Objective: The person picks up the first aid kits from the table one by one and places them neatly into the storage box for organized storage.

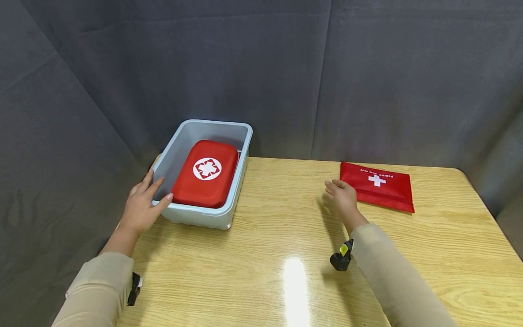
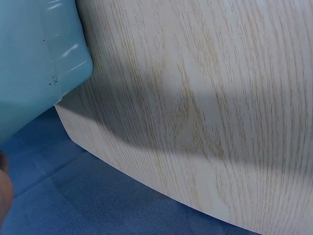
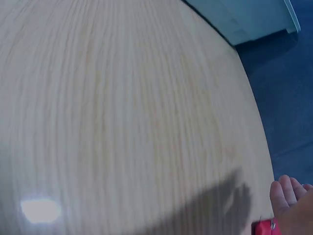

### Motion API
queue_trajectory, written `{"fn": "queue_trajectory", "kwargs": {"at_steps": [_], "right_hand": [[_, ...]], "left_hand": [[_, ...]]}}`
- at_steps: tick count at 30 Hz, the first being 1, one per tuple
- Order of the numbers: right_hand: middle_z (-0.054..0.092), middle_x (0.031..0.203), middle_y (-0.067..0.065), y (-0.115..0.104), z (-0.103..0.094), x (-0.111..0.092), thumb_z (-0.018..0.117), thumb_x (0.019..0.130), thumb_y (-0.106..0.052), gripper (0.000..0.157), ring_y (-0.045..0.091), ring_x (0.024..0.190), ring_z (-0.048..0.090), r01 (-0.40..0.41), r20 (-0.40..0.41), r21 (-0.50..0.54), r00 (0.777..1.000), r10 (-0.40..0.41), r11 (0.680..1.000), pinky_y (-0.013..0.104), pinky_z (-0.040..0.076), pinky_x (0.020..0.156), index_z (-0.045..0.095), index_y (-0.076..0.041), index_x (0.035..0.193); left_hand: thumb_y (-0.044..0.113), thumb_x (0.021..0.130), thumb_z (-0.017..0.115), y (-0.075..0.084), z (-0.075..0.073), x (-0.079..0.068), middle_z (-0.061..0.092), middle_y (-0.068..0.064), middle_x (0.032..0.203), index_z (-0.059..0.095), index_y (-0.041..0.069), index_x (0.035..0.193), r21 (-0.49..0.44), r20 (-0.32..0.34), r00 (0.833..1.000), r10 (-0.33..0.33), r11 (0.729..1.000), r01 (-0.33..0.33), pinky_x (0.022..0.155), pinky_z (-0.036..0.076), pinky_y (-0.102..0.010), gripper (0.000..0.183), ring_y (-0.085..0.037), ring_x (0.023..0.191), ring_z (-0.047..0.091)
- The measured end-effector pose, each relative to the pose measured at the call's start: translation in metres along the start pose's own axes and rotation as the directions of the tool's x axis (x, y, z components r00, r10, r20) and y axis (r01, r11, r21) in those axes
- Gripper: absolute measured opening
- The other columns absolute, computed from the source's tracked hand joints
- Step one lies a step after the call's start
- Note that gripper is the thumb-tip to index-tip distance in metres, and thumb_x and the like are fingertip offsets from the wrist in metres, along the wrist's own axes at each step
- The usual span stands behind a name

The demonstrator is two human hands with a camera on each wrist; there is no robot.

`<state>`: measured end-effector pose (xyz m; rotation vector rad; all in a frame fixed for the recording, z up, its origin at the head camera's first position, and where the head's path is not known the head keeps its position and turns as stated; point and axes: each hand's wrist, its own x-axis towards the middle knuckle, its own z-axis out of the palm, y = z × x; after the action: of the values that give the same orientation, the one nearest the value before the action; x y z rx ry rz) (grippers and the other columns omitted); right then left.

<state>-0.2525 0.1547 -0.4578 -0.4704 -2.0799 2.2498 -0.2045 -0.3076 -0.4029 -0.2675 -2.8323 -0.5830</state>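
Observation:
A grey-blue plastic bin [image 1: 212, 220] stands at the back left of the table. Inside it lies a red first aid case [image 1: 196, 186] with a white round emblem. My left hand [image 1: 143, 204] is at the bin's near left corner, fingers spread over the rim. A flat red first aid pouch [image 1: 392, 188] with a white cross lies at the back right. Just left of the pouch is my right hand [image 1: 343, 197], its fingers extended and holding nothing. In the right wrist view, only a red corner of the pouch [image 3: 266, 227] shows beside the right hand [image 3: 293, 203].
The wooden table [image 1: 265, 254] has its back edge against a dark grey curtain [image 1: 286, 81]. More curtain hangs close along the left side. A bright light reflection lies on the tabletop near the middle front.

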Motion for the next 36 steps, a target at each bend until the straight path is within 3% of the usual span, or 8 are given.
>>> {"fn": "queue_trajectory", "kwargs": {"at_steps": [6,8,12,18,22,27,31,36], "right_hand": [[0.047,0.119,0.022,0.011,-0.021,0.004,0.060,0.081,-0.021,0.055,0.025,0.102,0.052,-0.055,-0.067,0.038,0.996,0.058,0.998,0.030,0.044,0.080,0.039,0.008,0.123],[0.042,0.123,0.022,0.005,-0.023,-0.003,0.055,0.084,-0.021,0.056,0.024,0.103,0.050,-0.115,-0.113,-0.005,0.987,0.114,0.993,0.031,0.043,0.082,0.033,0.007,0.127],[0.046,0.118,0.022,0.004,-0.029,-0.008,0.055,0.084,-0.018,0.055,0.018,0.089,0.055,-0.157,-0.196,0.045,0.967,0.163,0.986,0.030,0.046,0.075,0.033,0.006,0.127],[0.044,0.119,0.017,0.003,-0.046,-0.015,0.055,0.084,-0.019,0.059,0.012,0.084,0.055,-0.189,-0.240,0.078,0.949,0.203,0.979,0.026,0.043,0.081,0.028,0.004,0.131],[0.047,0.106,0.009,0.003,-0.060,-0.017,0.055,0.083,-0.017,0.059,0.005,0.072,0.056,-0.194,-0.295,0.109,0.930,0.218,0.975,0.021,0.045,0.075,0.028,0.005,0.131],[0.047,0.087,-0.001,0.006,-0.078,-0.016,0.058,0.081,-0.014,0.043,0.003,0.062,0.055,-0.177,-0.361,0.222,0.898,0.249,0.959,0.018,0.047,0.067,0.041,0.001,0.117],[0.046,0.088,-0.001,0.007,-0.091,-0.019,0.060,0.079,-0.013,0.024,0.003,0.061,0.056,-0.173,-0.388,0.307,0.875,0.289,0.936,0.019,0.047,0.065,0.045,-0.005,0.096],[0.049,0.080,0.000,0.008,-0.104,-0.019,0.061,0.077,-0.010,0.029,0.007,0.060,0.059,-0.168,-0.412,0.416,0.842,0.350,0.894,0.024,0.048,0.065,0.044,-0.004,0.099]], "left_hand": [[0.042,0.085,0.045,0.000,0.000,0.001,0.017,-0.019,0.139,0.040,-0.001,0.127,0.007,0.000,1.000,0.003,1.000,-0.003,0.086,0.024,-0.059,0.060,-0.043,0.115,0.024],[0.042,0.085,0.045,0.001,0.000,0.001,0.017,-0.019,0.139,0.039,-0.001,0.127,0.009,0.000,1.000,0.003,1.000,-0.003,0.086,0.024,-0.059,0.060,-0.043,0.115,0.024],[0.042,0.085,0.045,0.001,-0.001,0.001,0.017,-0.019,0.139,0.039,-0.001,0.127,0.011,0.003,1.000,0.003,1.000,-0.003,0.086,0.024,-0.059,0.060,-0.043,0.115,0.024],[0.043,0.085,0.044,0.000,0.000,0.000,0.016,-0.019,0.140,0.038,-0.001,0.128,0.013,0.016,1.000,-0.001,1.000,0.001,0.086,0.024,-0.060,0.061,-0.043,0.115,0.024],[0.043,0.085,0.044,0.000,0.000,0.001,0.015,-0.019,0.140,0.038,0.000,0.128,0.014,0.018,1.000,-0.003,1.000,0.003,0.086,0.024,-0.060,0.061,-0.043,0.116,0.023],[0.043,0.086,0.043,-0.002,0.000,0.000,0.015,-0.019,0.140,0.037,-0.001,0.128,0.007,0.021,1.000,-0.002,1.000,0.002,0.086,0.024,-0.060,0.061,-0.043,0.116,0.023],[0.043,0.086,0.043,-0.002,0.000,0.000,0.015,-0.019,0.140,0.038,-0.001,0.128,0.000,0.019,1.000,-0.003,1.000,0.003,0.086,0.023,-0.060,0.061,-0.044,0.115,0.023],[0.044,0.086,0.042,-0.001,0.000,0.000,0.016,-0.019,0.140,0.038,-0.001,0.127,0.002,0.011,1.000,0.005,1.000,-0.005,0.086,0.023,-0.060,0.061,-0.044,0.115,0.024]]}}
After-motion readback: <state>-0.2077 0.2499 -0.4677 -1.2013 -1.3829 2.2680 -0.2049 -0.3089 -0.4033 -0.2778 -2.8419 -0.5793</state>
